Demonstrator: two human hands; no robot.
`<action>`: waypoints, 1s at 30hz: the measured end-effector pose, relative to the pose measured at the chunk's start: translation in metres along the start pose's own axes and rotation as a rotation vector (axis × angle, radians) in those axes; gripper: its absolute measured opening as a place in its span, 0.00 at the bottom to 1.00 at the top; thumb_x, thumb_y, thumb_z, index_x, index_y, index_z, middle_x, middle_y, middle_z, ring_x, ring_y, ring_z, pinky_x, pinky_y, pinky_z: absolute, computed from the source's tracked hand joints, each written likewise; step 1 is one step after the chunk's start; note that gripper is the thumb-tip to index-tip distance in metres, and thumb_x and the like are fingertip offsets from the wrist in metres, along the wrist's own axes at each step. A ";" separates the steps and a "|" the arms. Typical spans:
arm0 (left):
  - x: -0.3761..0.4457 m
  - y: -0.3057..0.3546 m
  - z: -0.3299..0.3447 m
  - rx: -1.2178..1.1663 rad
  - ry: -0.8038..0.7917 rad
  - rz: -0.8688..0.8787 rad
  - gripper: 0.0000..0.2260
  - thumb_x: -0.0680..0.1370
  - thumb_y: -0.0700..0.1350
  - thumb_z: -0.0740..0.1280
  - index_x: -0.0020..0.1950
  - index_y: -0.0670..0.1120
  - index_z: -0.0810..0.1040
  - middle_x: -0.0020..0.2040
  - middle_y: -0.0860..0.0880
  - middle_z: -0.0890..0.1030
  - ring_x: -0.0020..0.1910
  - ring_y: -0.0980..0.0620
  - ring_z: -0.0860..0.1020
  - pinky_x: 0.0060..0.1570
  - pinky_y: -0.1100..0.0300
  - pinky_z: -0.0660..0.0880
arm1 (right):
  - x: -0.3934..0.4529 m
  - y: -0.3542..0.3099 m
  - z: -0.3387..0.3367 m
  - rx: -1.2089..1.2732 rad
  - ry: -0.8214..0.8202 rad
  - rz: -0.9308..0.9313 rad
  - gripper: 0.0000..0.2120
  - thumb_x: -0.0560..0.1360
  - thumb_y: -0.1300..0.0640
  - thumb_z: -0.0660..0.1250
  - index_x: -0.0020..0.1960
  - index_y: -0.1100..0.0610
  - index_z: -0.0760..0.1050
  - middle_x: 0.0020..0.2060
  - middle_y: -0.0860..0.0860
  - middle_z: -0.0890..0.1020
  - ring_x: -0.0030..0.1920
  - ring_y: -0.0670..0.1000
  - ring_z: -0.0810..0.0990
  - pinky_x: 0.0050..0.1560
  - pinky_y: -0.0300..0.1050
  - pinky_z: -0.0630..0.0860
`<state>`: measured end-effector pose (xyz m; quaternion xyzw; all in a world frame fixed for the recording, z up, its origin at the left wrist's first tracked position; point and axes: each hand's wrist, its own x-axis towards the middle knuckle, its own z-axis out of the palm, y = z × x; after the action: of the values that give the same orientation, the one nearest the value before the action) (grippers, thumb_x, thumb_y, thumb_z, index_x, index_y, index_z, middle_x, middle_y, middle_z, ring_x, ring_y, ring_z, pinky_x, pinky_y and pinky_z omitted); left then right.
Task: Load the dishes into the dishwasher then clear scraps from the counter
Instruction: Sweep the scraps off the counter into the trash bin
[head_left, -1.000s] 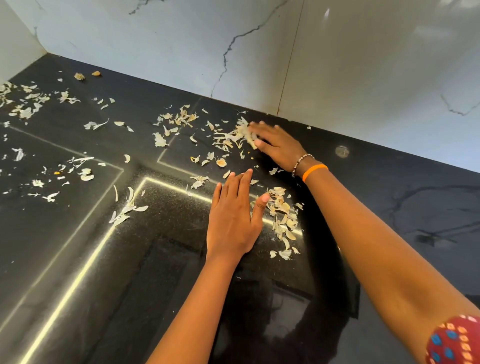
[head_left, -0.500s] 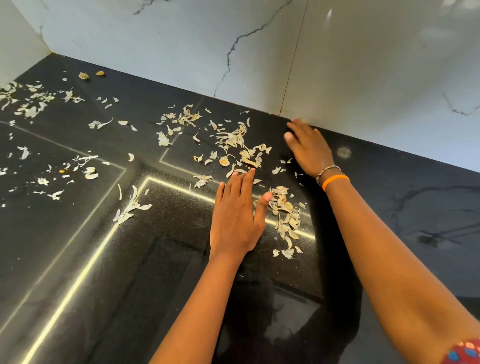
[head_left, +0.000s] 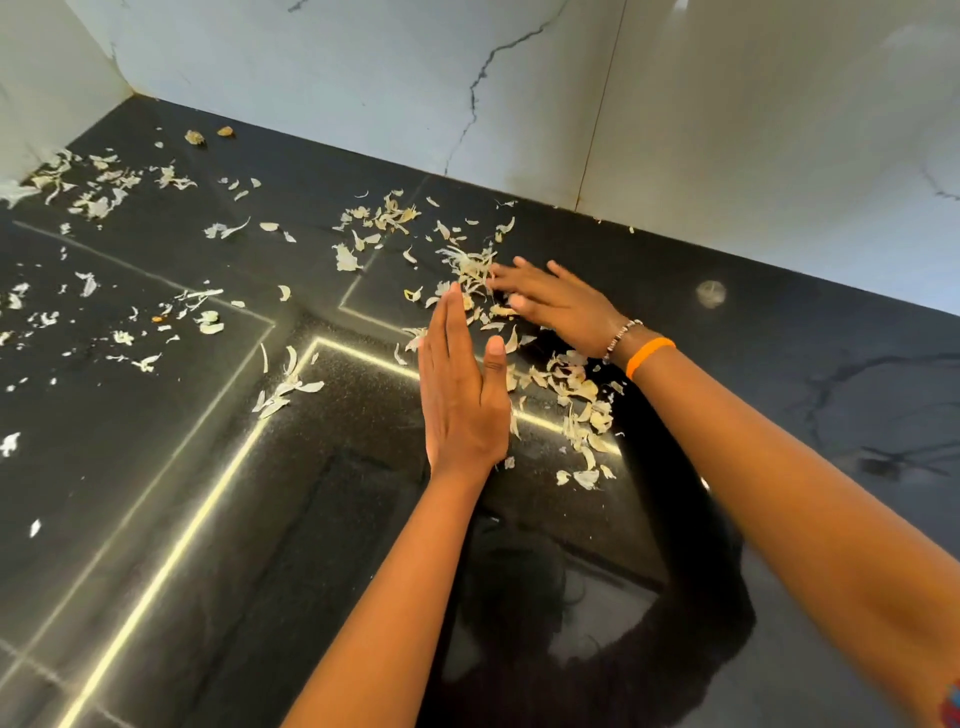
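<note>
**Hands working pale scraps on a black desk**

Scraps (head_left: 576, 400) of pale, papery peel lie scattered over a glossy black desk (head_left: 156, 519) that fills most of the frame. The densest run sits at centre right, trailing from just right of the left hand down toward the lower middle. A second cluster (head_left: 470, 265) lies at upper centre, and looser patches spread across the left side and into the upper left corner, where the desk meets a white marbled wall (head_left: 727, 130).

The left hand (head_left: 462, 395) stands at the centre of the frame on its little-finger edge, fingers straight and pressed together, thumb raised, holding nothing. Its palm faces right, toward the centre-right run of peel.

The right hand (head_left: 558, 306) reaches in from the right, at upper centre. Its fingers are spread and fairly straight, laid low over the desk with the tips among the upper-centre cluster; it is motion-blurred, so whether the fingertips pinch any peel cannot be told. A beaded bracelet (head_left: 621, 338) and an orange band (head_left: 649, 353) sit on that wrist.

Bright lines of reflected light cross the desk in right angles, and a dark reflection of the person shows at lower centre.
</note>
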<state>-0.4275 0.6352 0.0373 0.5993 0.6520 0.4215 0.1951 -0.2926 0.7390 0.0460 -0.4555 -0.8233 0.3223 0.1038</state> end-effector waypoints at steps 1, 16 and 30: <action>0.000 0.000 -0.001 -0.050 0.005 -0.007 0.28 0.80 0.58 0.47 0.76 0.45 0.55 0.76 0.49 0.60 0.75 0.54 0.57 0.73 0.47 0.56 | -0.014 -0.002 0.003 0.085 -0.020 -0.026 0.20 0.80 0.48 0.49 0.70 0.51 0.66 0.73 0.45 0.62 0.75 0.45 0.52 0.75 0.46 0.43; -0.062 0.035 -0.013 -0.815 -0.333 -0.383 0.24 0.82 0.53 0.43 0.75 0.46 0.60 0.75 0.53 0.62 0.69 0.65 0.62 0.67 0.71 0.58 | -0.102 -0.028 0.030 0.018 0.133 0.236 0.22 0.82 0.52 0.44 0.75 0.55 0.53 0.76 0.50 0.53 0.76 0.48 0.46 0.74 0.48 0.41; -0.021 0.014 -0.057 -0.872 -0.550 -0.511 0.36 0.76 0.67 0.36 0.77 0.47 0.47 0.77 0.49 0.53 0.76 0.52 0.55 0.73 0.55 0.54 | -0.116 -0.085 0.070 0.036 0.425 0.418 0.29 0.80 0.44 0.46 0.76 0.56 0.46 0.76 0.50 0.48 0.76 0.48 0.44 0.74 0.52 0.38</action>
<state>-0.4581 0.5963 0.0750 0.3743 0.4673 0.4195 0.6823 -0.3181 0.5814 0.0595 -0.6703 -0.6659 0.2486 0.2132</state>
